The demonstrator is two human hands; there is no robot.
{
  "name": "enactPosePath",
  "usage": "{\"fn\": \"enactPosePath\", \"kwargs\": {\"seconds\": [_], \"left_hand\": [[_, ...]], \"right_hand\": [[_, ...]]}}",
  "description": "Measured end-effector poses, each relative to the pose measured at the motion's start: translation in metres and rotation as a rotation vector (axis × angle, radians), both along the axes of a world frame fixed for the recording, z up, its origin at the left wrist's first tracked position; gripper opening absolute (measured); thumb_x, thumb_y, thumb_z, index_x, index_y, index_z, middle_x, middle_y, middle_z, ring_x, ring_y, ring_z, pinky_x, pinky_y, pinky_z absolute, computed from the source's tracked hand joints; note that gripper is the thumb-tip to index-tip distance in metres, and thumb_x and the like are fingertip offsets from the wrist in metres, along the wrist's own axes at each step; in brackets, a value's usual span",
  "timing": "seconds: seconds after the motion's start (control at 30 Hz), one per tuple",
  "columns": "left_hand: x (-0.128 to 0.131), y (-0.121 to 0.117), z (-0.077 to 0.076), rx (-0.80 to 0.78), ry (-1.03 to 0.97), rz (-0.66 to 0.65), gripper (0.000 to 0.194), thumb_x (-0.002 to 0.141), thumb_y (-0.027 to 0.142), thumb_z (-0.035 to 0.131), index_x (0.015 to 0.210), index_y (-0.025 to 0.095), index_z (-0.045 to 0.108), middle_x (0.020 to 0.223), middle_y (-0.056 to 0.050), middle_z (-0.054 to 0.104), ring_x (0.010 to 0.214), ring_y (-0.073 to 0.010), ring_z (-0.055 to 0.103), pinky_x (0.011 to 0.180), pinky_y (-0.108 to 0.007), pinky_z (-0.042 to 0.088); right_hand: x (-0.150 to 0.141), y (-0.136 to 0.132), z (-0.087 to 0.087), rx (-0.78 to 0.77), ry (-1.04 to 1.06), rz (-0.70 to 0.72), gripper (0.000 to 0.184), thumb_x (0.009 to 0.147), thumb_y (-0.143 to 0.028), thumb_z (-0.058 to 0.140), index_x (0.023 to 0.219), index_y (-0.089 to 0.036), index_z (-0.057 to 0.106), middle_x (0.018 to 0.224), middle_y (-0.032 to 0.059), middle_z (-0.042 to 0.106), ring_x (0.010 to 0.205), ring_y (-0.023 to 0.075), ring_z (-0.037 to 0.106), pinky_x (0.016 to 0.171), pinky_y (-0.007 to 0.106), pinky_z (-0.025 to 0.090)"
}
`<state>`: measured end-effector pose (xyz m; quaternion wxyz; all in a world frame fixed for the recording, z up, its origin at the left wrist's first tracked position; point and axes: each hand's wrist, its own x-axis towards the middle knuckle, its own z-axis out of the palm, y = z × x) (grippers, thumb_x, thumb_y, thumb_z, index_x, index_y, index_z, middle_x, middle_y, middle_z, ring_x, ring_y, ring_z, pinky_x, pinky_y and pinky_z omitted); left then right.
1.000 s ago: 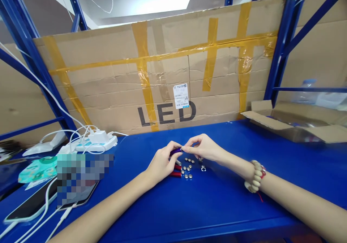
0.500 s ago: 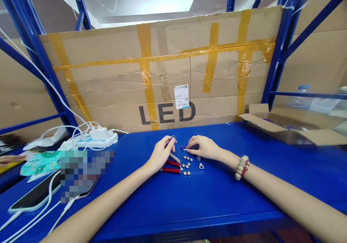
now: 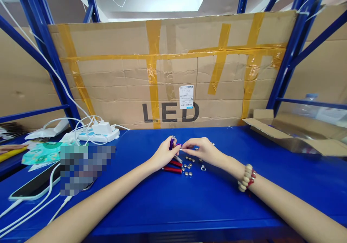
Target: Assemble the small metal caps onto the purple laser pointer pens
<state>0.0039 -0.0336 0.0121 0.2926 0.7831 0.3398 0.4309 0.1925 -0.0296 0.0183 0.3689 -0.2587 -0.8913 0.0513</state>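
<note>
My left hand (image 3: 162,155) is closed around a small purple strap (image 3: 172,142) with a shiny metal piece at its top. Close beside it, my right hand (image 3: 207,150) pinches a thin purple loop (image 3: 179,145) with a white tip, and the two hands nearly meet there. Whether the loop joins the strap is hidden by the fingers. Under my left hand lie red-handled pliers (image 3: 173,170), their far part covered. Several round metal studs (image 3: 189,166) are scattered below the hands, and a metal clasp (image 3: 203,167) lies to their right.
On the left are a white power strip (image 3: 104,138) with cables, a phone (image 3: 35,190) and a teal packet (image 3: 40,152). Another person's hand (image 3: 11,148) shows at the left edge. An open cardboard box (image 3: 282,131) stands right; a cardboard wall (image 3: 121,87) closes the back.
My right hand has brought the purple loop left, up to my left hand. The purple strap in my left hand shows more now. The view has shifted slightly.
</note>
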Motion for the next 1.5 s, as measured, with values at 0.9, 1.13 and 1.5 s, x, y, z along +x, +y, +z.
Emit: {"fn": "enactPosePath", "kwargs": {"seconds": [0.9,1.13,1.5], "left_hand": [[-0.002,0.001,-0.001,0.195,0.017,0.046,0.023,0.081,0.028,0.046,0.069,0.015,0.031,0.065,0.003,0.036,0.06,-0.0078,0.033,0.058,-0.021,0.031],[0.0,0.0,0.0,0.224,-0.042,0.031,0.025,0.081,0.027,0.047,0.068,0.015,0.028,0.066,0.003,0.035,0.062,-0.0076,0.031,0.06,-0.021,0.03],[0.0,-0.005,0.002,0.277,-0.06,0.043,0.027,0.081,0.029,0.048,0.067,0.015,0.029,0.064,0.003,0.034,0.06,-0.0071,0.033,0.059,-0.019,0.031]], "right_hand": [[-0.006,-0.011,-0.003,0.198,-0.347,-0.078,0.031,0.095,-0.033,0.036,0.084,-0.008,0.053,0.075,0.0044,0.046,0.063,0.007,0.037,0.06,0.02,0.028],[-0.008,-0.013,-0.004,0.202,-0.268,-0.07,0.031,0.095,-0.032,0.037,0.085,-0.008,0.054,0.074,0.004,0.046,0.062,0.0064,0.037,0.06,0.019,0.029],[-0.008,-0.012,-0.002,0.181,-0.178,-0.015,0.041,0.095,-0.04,0.034,0.08,-0.008,0.054,0.071,0.0051,0.047,0.062,0.0073,0.038,0.06,0.02,0.03]]}}
